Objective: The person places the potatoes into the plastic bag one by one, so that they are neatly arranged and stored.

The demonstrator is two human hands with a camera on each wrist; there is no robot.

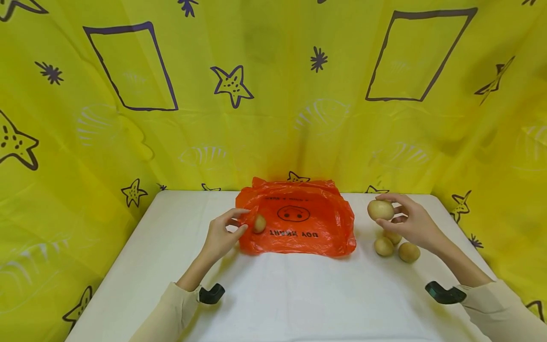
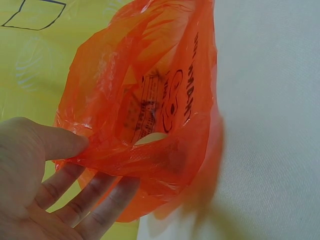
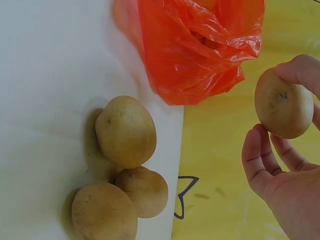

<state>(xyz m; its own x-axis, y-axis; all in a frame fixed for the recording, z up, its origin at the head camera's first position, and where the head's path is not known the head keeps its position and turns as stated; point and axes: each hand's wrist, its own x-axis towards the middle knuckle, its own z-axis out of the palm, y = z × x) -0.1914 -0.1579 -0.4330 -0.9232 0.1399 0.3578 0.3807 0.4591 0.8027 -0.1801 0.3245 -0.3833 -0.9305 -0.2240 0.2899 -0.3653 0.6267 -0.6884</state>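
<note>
A red plastic bag [image 1: 295, 237] with black print lies spread on the table, its mouth held apart. At the bag's left rim my left hand [image 1: 223, 236] pinches the film between thumb and fingers. One potato [image 1: 259, 223] sits inside the bag by that rim; in the left wrist view only a pale sliver of it [image 2: 151, 138] shows. To the right of the bag, my right hand [image 1: 412, 221] grips another potato [image 3: 284, 102] with thumb and fingertips, raised above the table. Beneath it, three potatoes [image 3: 126, 132] rest close together on the table.
A white-covered table [image 1: 282, 294] carries everything. Behind it and at both sides hangs a yellow curtain [image 1: 273, 128] with dark star and frame drawings. Dark green straps [image 1: 212, 294] sit at both wrists, over pale sleeves [image 1: 500, 304].
</note>
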